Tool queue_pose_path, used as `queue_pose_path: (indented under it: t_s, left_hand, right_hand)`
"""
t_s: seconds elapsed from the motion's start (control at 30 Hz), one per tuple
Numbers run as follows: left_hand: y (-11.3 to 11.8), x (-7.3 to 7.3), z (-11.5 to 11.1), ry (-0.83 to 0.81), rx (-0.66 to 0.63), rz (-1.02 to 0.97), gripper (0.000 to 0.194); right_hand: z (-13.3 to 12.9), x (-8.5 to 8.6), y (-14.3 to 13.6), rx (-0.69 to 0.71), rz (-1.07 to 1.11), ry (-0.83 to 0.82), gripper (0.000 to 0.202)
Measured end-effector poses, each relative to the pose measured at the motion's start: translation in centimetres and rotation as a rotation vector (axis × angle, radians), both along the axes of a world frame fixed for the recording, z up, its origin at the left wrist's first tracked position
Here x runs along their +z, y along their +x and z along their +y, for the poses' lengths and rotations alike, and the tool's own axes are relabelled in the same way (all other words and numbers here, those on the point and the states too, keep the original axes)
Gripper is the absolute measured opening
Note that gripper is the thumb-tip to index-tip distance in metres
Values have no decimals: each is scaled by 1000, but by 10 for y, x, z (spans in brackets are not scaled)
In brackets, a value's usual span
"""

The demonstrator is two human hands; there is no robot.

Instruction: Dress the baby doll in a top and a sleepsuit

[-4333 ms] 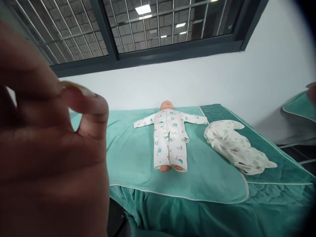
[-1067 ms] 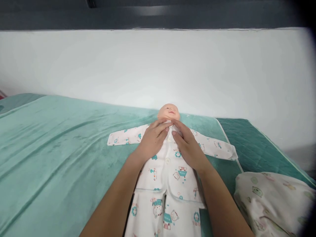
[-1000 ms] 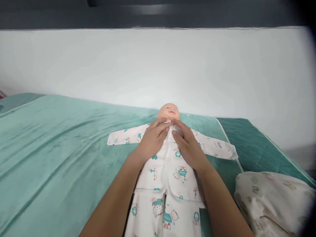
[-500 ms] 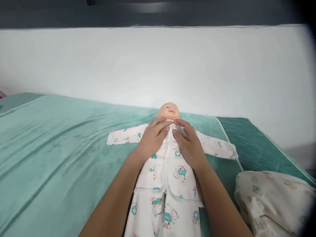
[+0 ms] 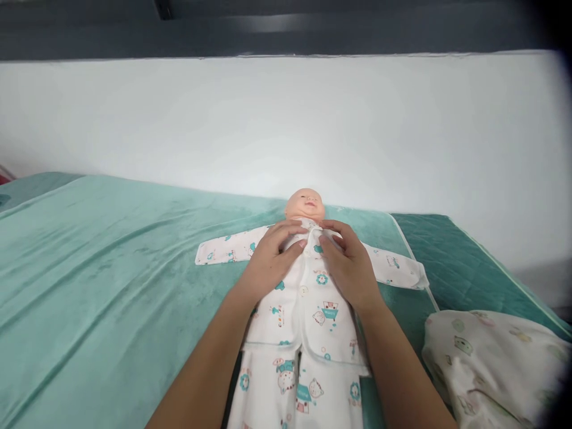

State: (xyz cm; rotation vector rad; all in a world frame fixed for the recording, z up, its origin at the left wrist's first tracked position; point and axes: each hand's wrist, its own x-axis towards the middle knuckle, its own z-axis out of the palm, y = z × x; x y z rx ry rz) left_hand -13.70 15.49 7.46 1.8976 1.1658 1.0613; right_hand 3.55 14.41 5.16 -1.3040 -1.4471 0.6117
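A baby doll (image 5: pixel 305 204) lies on its back, its head near the wall and its sleeves stretched out to both sides. It wears a white printed shirt (image 5: pixel 315 310) with a button front, and matching pants (image 5: pixel 268 393). My left hand (image 5: pixel 274 256) rests on the left half of the chest, fingers curved and thumb apart from them. On the other side of the placket lies my right hand (image 5: pixel 348 262), its index finger near the collar and its thumb apart, on the shirt front. Neither hand visibly grips the cloth. A round button (image 5: pixel 304 291) shows below the hands.
Under the doll is a light green blanket (image 5: pixel 111 268) with creases at the left. A darker green quilted cover (image 5: pixel 438 244) shows at the right. A bunched white printed cloth (image 5: pixel 496 363) lies at the lower right. Behind stands a white wall (image 5: pixel 286 119), with a dark beam (image 5: pixel 286 33) above.
Both hands have drawn back slightly from the neck, toward me. The thumbs and index fingers have parted more, and more of the collar shows. The view has tilted up slightly.
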Motion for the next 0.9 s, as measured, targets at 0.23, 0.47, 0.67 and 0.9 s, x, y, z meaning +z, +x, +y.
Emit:
queue_pose_path:
  t_s: [0.23, 0.47, 0.67, 0.9]
  left_hand:
    - [-10, 1, -9, -79, -4, -7, 19]
    - [-13, -1, -8, -65, -82, -13, 23]
    - [-12, -2, -7, -68, -120, -36, 19]
    - [-9, 0, -10, -79, -100, -37, 16]
  right_hand:
    - [-30, 2, 8, 6, 13, -2, 28]
    - [-40, -8, -2, 123, -13, 158, 19]
    - [-38, -7, -4, 105, 0, 158, 22]
    - [-41, -7, -2, 103, -8, 135, 22]
